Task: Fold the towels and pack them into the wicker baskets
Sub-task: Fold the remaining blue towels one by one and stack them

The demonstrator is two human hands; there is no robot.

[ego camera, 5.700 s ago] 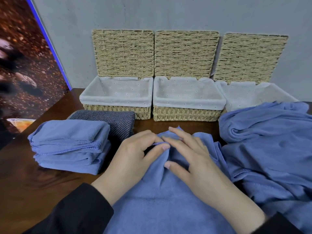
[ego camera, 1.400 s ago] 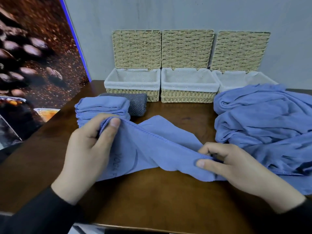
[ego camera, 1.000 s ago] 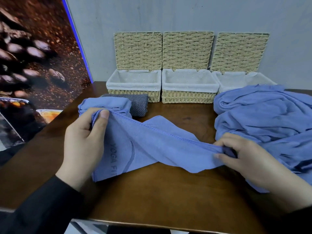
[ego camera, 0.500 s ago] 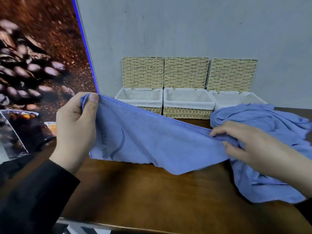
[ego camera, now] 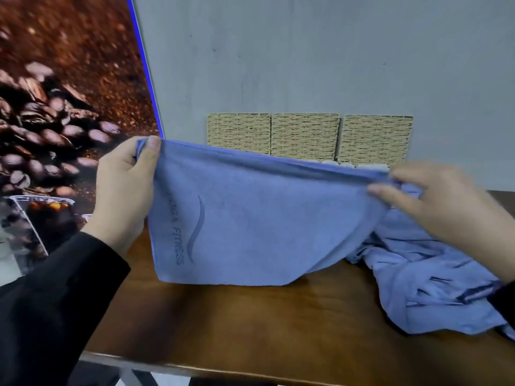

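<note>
Above the bench (ego camera: 250, 324), the left hand (ego camera: 125, 188) and right hand (ego camera: 434, 201) each pinch the blue towel (ego camera: 250, 218) taut by its top edge, so folding is starting; next, bring the corners together.

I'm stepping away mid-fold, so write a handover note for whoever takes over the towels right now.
Left hand: pinches one top corner of the blue towel, held up.
Right hand: pinches the other end of its top edge.
The towel hangs spread above the table, logo facing you, its right end trailing into the unfolded pile.
Baskets stand at the wall, lids up; their insides are hidden behind the towel.
Done: towel lifted and spread.
Left: fold it, fold the pile, pack the baskets.
</note>
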